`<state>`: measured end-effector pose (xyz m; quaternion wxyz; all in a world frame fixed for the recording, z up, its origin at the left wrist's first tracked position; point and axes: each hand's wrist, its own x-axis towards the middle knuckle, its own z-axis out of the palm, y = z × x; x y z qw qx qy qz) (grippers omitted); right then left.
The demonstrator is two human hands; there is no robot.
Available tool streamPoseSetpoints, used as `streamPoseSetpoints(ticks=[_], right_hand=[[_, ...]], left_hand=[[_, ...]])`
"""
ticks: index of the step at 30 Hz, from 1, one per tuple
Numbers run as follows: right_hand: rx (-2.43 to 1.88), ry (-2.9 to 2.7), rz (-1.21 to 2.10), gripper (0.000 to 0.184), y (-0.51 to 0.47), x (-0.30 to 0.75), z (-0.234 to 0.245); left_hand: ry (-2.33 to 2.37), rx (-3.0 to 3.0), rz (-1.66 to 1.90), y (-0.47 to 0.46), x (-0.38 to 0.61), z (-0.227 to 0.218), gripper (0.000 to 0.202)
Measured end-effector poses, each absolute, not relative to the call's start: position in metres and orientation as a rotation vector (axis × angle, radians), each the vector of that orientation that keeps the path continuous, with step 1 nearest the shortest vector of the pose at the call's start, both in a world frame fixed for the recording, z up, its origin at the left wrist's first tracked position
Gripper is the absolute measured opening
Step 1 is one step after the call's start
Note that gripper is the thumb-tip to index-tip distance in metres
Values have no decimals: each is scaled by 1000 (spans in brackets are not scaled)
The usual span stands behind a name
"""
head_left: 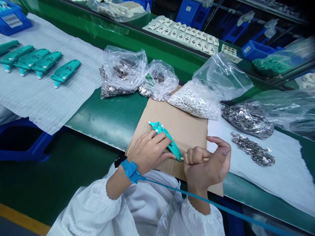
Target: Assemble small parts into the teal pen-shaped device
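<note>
My left hand (pixel 150 151) is closed on a teal plastic housing (pixel 165 138) that lies on a brown cardboard sheet (pixel 187 127), white tip pointing away to the left. My right hand (pixel 208 162) is curled in a fist round a thin wooden stick (pixel 182 159), whose end touches the near end of the housing. A blue wrist strap (pixel 130 170) with a blue cord sits on my left wrist. I wear white sleeves.
Clear bags of small metal parts (pixel 197 101) stand behind the cardboard, with loose metal pieces (pixel 253 150) on white cloth at right. Several teal housings (pixel 44 64) lie in a row at far left. White parts (pixel 187 34) and blue bins (pixel 13 19) sit beyond.
</note>
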<state>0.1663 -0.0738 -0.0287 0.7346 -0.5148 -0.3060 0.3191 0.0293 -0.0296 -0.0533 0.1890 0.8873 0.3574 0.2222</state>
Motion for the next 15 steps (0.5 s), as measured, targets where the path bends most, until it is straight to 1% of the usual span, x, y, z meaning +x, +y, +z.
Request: streamPoseSetpoints(ticks=[8,15], right_hand=[[-1143,-680,721,29,-75,167,-28],[-1122,-688,695,27,-76,170,-30]], left_hand=[[1022,2490,601,-30,29,-52,48],[1013,2493,604,-29,29,-49,44]])
